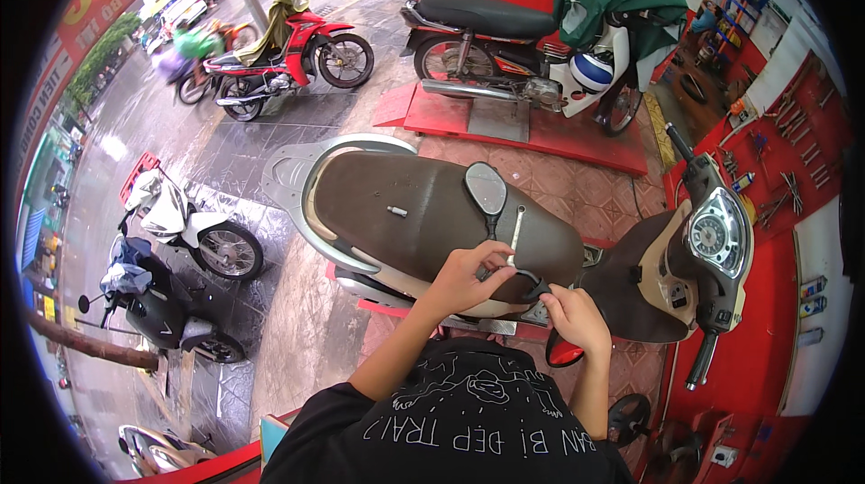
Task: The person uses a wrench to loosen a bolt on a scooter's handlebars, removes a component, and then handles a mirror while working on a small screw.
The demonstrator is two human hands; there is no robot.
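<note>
A scooter with a long brown seat stands in front of me. Over the near side of the seat I hold a rear-view mirror by its curved black stem. My right hand is closed on the stem, with the mirror head hanging below it. At the stem's other end, the fingers of my left hand are pinched together. A silver wrench reaches up from beside these fingertips; whether they touch it I cannot tell. A second mirror lies face up on the seat, near a small metal socket.
The scooter's handlebar and dashboard are at the right, before a red wall of hanging tools. Beyond the seat, another motorbike stands on a red ramp. Parked at the left are a red motorbike and a white one.
</note>
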